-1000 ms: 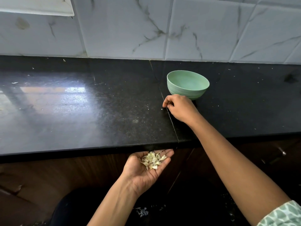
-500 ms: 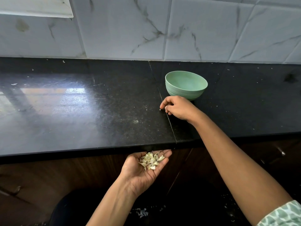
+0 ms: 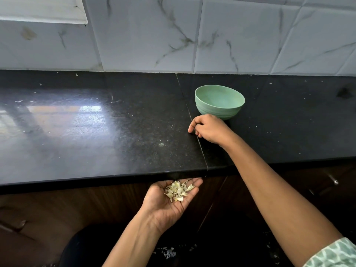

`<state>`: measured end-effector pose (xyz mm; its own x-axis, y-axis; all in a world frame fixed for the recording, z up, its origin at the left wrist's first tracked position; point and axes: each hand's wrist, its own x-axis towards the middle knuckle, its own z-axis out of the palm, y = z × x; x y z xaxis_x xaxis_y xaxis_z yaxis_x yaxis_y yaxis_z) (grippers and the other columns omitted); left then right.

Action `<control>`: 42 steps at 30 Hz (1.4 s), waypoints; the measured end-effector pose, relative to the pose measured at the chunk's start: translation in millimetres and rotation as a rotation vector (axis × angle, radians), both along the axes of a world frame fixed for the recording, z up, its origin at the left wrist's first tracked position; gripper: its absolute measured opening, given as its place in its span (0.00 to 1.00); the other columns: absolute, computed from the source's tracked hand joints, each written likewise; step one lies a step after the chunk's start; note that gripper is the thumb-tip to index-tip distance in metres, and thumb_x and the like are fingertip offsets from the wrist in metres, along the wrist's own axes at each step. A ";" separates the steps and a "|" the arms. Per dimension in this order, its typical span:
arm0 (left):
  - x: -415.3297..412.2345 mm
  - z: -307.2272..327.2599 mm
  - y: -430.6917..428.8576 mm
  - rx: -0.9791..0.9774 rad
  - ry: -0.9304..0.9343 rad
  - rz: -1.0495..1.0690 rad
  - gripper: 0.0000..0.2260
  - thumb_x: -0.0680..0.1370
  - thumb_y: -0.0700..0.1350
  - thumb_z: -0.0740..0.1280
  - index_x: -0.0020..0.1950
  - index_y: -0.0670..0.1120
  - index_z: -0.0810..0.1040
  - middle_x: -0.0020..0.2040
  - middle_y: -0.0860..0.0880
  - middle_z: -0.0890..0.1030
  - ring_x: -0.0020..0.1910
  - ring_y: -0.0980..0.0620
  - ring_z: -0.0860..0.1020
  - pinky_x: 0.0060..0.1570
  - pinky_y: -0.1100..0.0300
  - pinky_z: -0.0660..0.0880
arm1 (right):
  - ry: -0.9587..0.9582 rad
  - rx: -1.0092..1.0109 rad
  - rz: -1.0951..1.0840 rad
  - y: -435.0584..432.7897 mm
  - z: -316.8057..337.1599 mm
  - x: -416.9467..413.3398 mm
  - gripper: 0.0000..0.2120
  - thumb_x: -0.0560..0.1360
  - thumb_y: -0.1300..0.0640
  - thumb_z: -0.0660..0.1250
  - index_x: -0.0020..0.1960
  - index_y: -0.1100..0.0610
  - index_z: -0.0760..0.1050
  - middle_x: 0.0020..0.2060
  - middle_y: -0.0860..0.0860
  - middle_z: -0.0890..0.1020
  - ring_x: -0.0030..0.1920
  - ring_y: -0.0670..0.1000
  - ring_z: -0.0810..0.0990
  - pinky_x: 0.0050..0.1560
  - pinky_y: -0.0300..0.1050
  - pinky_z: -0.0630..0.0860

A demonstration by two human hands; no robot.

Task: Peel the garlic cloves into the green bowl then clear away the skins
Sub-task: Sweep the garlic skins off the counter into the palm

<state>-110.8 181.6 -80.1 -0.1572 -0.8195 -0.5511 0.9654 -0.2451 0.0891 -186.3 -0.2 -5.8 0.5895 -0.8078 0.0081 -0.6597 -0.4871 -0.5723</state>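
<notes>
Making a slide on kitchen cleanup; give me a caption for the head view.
Left hand cups garlic skins below the counter edge; right hand rests beside green bowl.

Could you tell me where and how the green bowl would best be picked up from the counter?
Probably by the rim of the green bowl, pinched from above on its near-right side. It stands upright with its open mouth up and walls flaring outward, and the right hand rests on the counter just in front of it.

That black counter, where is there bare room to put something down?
Widest free patch: the counter left of the seam, from tiled wall to front edge, bearing only specks. Another stretch lies right of the green bowl. It is crowded where the right hand rests before the bowl.
</notes>
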 end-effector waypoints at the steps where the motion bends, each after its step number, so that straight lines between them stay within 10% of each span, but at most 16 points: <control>1: 0.0 -0.3 0.2 0.000 0.001 0.002 0.26 0.81 0.44 0.49 0.52 0.23 0.77 0.54 0.28 0.78 0.43 0.31 0.82 0.41 0.39 0.77 | 0.012 0.009 0.017 0.5 0.5 -0.4 0.15 0.72 0.63 0.58 0.36 0.49 0.80 0.32 0.43 0.80 0.36 0.43 0.77 0.38 0.38 0.71; 25: 0.6 -0.5 0.1 0.004 -0.022 -0.009 0.25 0.80 0.44 0.50 0.53 0.24 0.76 0.54 0.28 0.79 0.43 0.31 0.82 0.42 0.39 0.77 | -0.017 0.162 0.204 5.9 1.8 -6.1 0.18 0.72 0.64 0.57 0.33 0.51 0.81 0.36 0.51 0.83 0.37 0.45 0.77 0.46 0.41 0.73; 29: 0.8 -0.6 0.5 0.008 -0.022 -0.005 0.24 0.80 0.44 0.50 0.54 0.25 0.76 0.55 0.29 0.78 0.44 0.31 0.82 0.43 0.39 0.76 | -0.280 0.176 -0.007 -3.9 -0.1 -7.1 0.16 0.74 0.68 0.55 0.46 0.54 0.80 0.43 0.50 0.82 0.46 0.47 0.78 0.45 0.38 0.72; 32: 0.2 -0.7 0.2 -0.005 -0.024 -0.004 0.25 0.80 0.44 0.50 0.51 0.24 0.78 0.53 0.29 0.79 0.42 0.32 0.82 0.42 0.39 0.76 | 0.098 -0.038 0.065 3.0 -12.0 -1.2 0.21 0.79 0.60 0.55 0.72 0.57 0.64 0.71 0.54 0.69 0.72 0.52 0.65 0.71 0.45 0.60; 36: 0.5 -0.6 -1.8 -0.015 -0.023 -0.001 0.25 0.80 0.43 0.50 0.48 0.24 0.78 0.50 0.28 0.80 0.40 0.32 0.82 0.41 0.40 0.76 | 0.316 -0.148 0.312 37.9 -22.1 -2.4 0.28 0.82 0.50 0.50 0.77 0.57 0.44 0.77 0.51 0.48 0.77 0.47 0.46 0.75 0.46 0.43; 42: 1.0 -0.5 -1.3 -0.017 -0.013 -0.007 0.25 0.80 0.43 0.49 0.49 0.24 0.78 0.51 0.28 0.80 0.41 0.32 0.82 0.41 0.40 0.77 | -0.006 0.303 0.615 44.4 -2.6 -21.5 0.20 0.81 0.58 0.58 0.73 0.55 0.64 0.70 0.47 0.69 0.70 0.39 0.64 0.72 0.35 0.55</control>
<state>-109.8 180.2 -80.6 -0.1556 -0.8280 -0.5387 0.9625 -0.2497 0.1057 -207.8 44.2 -8.4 0.9424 -0.2932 -0.1612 -0.3110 -0.5898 -0.7453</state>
